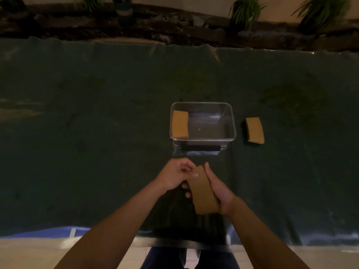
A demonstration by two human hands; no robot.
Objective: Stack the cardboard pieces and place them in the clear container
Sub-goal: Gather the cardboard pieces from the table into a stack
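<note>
Both hands, left hand point(175, 176) and right hand point(218, 189), pinch a cardboard stack point(203, 191) square; clear container point(232, 123) waits at twelve o'clock.

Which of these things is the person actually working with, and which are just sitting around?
Part of the job:
brown cardboard stack in both hands
left hand
right hand
clear plastic container
cardboard stack inside it
cardboard stack on the cloth

Just lying about:
dark green cloth
potted plants

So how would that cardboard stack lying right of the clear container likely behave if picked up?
The cardboard stack looks flat and straight-edged, so probably stiff. It is likely light, as the similar stack held in both hands suggests. Loose pieces might fan apart unless pinched across the layers.
</note>
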